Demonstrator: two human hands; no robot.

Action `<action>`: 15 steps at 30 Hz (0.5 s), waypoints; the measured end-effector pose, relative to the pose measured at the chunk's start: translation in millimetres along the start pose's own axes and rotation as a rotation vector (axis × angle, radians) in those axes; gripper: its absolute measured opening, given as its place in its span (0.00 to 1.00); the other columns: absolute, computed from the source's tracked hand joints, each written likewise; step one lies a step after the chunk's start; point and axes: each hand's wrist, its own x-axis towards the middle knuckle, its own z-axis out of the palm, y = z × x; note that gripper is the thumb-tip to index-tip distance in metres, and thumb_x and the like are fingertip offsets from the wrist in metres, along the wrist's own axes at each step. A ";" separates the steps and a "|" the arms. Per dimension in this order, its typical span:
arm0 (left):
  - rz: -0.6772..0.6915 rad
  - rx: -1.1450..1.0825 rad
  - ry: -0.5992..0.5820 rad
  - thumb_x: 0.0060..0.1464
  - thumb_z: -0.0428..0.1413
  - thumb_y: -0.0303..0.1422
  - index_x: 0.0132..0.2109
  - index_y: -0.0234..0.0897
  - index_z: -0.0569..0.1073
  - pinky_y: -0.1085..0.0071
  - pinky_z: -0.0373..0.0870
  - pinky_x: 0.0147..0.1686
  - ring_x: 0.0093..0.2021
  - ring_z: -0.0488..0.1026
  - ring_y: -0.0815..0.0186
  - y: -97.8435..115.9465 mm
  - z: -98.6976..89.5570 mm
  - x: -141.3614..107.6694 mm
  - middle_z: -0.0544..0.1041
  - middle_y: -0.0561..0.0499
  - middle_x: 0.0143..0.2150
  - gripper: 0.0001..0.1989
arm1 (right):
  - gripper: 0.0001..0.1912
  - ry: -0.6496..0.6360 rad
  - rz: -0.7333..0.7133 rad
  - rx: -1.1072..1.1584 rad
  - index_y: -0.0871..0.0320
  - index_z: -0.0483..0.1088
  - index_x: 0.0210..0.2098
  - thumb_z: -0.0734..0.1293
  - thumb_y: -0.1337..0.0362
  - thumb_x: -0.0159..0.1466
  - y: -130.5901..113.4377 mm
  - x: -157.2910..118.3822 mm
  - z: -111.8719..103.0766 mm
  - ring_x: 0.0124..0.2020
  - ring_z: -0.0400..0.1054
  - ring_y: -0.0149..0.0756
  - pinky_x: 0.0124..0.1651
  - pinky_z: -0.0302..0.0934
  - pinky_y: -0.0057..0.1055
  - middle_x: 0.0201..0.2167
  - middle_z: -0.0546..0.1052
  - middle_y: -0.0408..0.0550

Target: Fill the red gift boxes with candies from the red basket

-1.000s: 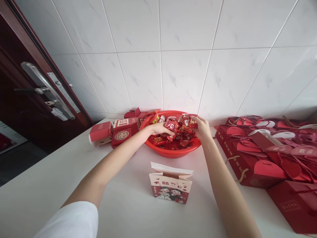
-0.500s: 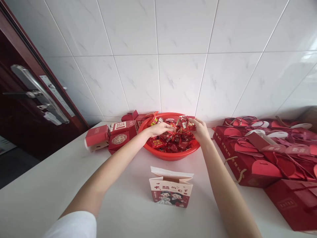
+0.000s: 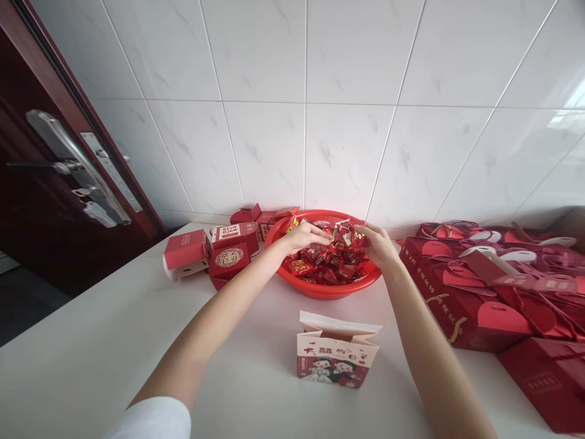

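Observation:
A red plastic basket [image 3: 315, 291] full of red-wrapped candies [image 3: 326, 271] stands against the wall. Over its left side reaches my left hand [image 3: 307, 238], fingers pinched together at a small wrapped candy. My right hand [image 3: 380, 247] is at the basket's right side, its thumb and fingers closed around several shiny red packets [image 3: 351, 235]. Its fingertips are partly hidden by the wrappers. Nearer to me stands an open paper gift box [image 3: 336, 369], cream and red, with a cartoon couple on its front; its top flaps are up.
Several red gift boxes with cord handles [image 3: 461, 305] crowd the right of the white table [image 3: 242, 384]. Small red boxes [image 3: 230, 259] lie left of the basket. A tiled wall [image 3: 269, 158] runs behind, and a dark door [image 3: 50, 201] is at left.
The view has shifted, so basket and gift box appear farther right. Both hands remain over the basket; the right one now shows the red packets lifted slightly among its fingers.

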 end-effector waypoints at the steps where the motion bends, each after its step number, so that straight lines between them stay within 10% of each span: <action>1: 0.026 0.004 -0.008 0.30 0.75 0.32 0.28 0.34 0.82 0.68 0.71 0.37 0.30 0.75 0.68 -0.7 -0.5 0.2 0.80 0.49 0.28 0.14 | 0.14 0.008 0.001 -0.001 0.56 0.77 0.29 0.77 0.57 0.46 -0.1 -0.4 0.3 0.26 0.70 0.34 0.29 0.64 0.31 0.23 0.77 0.42; 10: 0.202 0.247 0.085 0.44 0.68 0.49 0.26 0.34 0.75 0.72 0.60 0.24 0.21 0.65 0.72 -9.4 -0.8 1.5 0.70 0.56 0.21 0.21 | 0.13 0.032 -0.016 -0.023 0.56 0.76 0.27 0.77 0.57 0.44 2.3 -2.2 4.9 0.25 0.71 0.36 0.30 0.65 0.33 0.22 0.77 0.44; 15: 0.229 0.482 0.312 0.51 0.64 0.39 0.28 0.36 0.74 0.71 0.64 0.29 0.25 0.68 0.68 -7.8 1.3 1.1 0.71 0.55 0.23 0.12 | 0.13 0.109 -0.058 -0.007 0.57 0.76 0.26 0.76 0.57 0.43 -1.0 -6.7 9.0 0.26 0.71 0.36 0.28 0.64 0.30 0.22 0.78 0.44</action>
